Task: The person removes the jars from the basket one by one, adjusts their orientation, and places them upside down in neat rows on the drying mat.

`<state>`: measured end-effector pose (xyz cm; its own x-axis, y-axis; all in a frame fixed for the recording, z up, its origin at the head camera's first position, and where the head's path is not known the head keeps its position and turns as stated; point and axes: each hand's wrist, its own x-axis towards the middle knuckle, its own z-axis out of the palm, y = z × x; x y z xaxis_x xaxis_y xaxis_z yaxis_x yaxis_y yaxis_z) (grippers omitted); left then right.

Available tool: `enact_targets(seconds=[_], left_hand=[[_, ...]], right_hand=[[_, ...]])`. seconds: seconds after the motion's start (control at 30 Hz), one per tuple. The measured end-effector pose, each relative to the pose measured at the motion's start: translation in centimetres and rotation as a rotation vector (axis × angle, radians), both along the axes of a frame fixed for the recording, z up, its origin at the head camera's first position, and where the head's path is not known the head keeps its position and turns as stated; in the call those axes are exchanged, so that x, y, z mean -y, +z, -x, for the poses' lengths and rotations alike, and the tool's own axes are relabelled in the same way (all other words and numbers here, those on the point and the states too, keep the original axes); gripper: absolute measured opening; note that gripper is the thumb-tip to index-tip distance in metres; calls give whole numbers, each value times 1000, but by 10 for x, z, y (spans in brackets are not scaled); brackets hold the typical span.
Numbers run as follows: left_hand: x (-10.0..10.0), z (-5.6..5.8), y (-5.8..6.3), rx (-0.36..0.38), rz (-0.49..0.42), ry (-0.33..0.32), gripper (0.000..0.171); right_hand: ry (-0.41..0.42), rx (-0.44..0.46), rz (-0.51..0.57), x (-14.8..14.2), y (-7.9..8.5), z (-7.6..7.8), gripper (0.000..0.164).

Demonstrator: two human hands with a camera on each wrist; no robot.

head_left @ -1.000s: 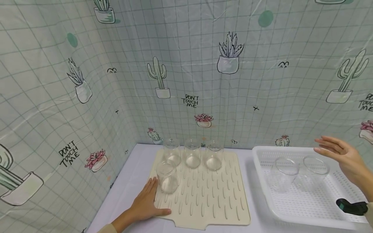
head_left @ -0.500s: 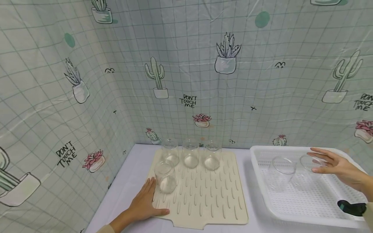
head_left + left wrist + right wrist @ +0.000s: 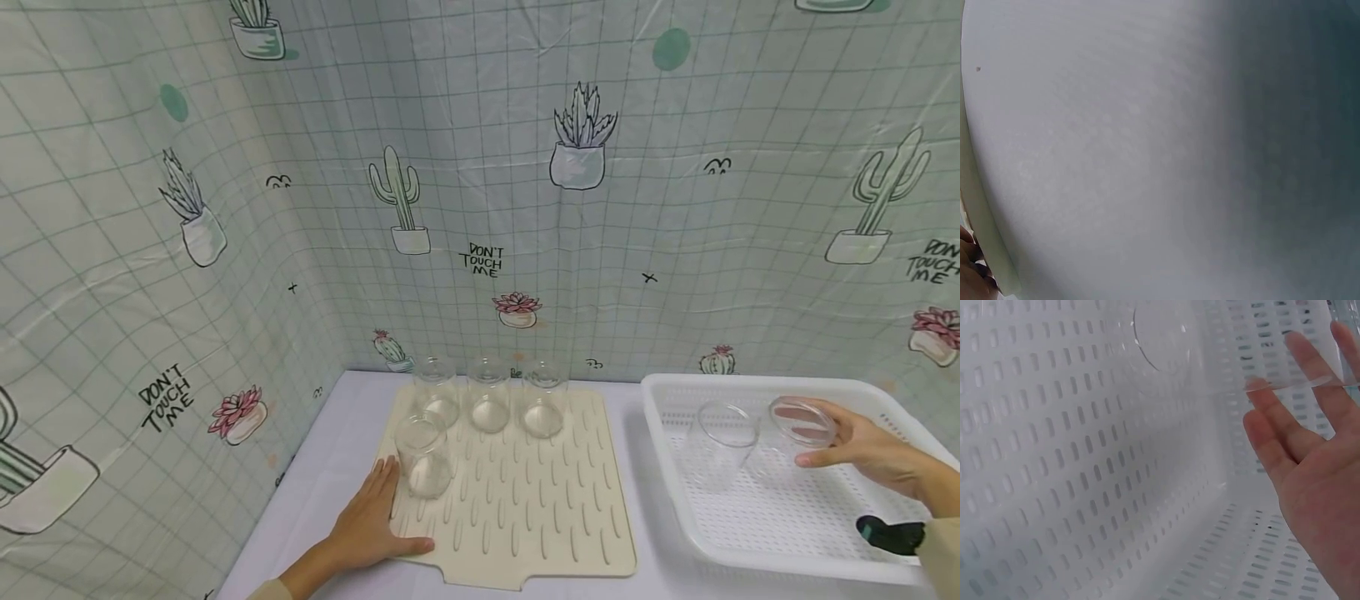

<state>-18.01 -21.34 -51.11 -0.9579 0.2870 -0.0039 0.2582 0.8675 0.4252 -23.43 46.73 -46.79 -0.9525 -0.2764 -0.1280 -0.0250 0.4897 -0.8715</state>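
Note:
My left hand (image 3: pixel 367 517) lies with straight fingers along the left edge of a cream ridged mat (image 3: pixel 540 500), thumb on its front corner. Close to its fingertips stands a clear drinking glass (image 3: pixel 426 467). Several more glasses stand upright on the mat, a row of three at the back including a glass (image 3: pixel 542 408). My right hand (image 3: pixel 862 442) curls round the upper part of a glass (image 3: pixel 802 425) in a white perforated basket (image 3: pixel 675 492), fingers behind and thumb at the near side. Beside it in the basket stands another glass (image 3: pixel 722 446).
A patterned curtain (image 3: pixel 450 208) with cactus drawings hangs behind and to the left. White cloth covers the table (image 3: pixel 322 450). A black strap-like piece (image 3: pixel 888 535) is at my right wrist, above the basket's front. The basket wall (image 3: pixel 1072 437) stands close to my right hand.
My right hand has come down and left from above the basket, and its fingers have closed round the right-hand glass. The left hand keeps its place on the mat.

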Motion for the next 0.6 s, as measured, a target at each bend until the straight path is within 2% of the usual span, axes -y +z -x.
enact_targets(seconds=[0.17, 0.33, 0.6], left_hand=[[0, -1, 1, 0, 0, 1, 127], [1, -1, 0, 0, 0, 2, 127], [3, 2, -4, 29, 8, 5, 129]], right_hand=[[-12, 17, 29, 2, -5, 2, 82], [11, 17, -1, 6, -7, 3, 84], [25, 23, -8, 10, -7, 4, 79]])
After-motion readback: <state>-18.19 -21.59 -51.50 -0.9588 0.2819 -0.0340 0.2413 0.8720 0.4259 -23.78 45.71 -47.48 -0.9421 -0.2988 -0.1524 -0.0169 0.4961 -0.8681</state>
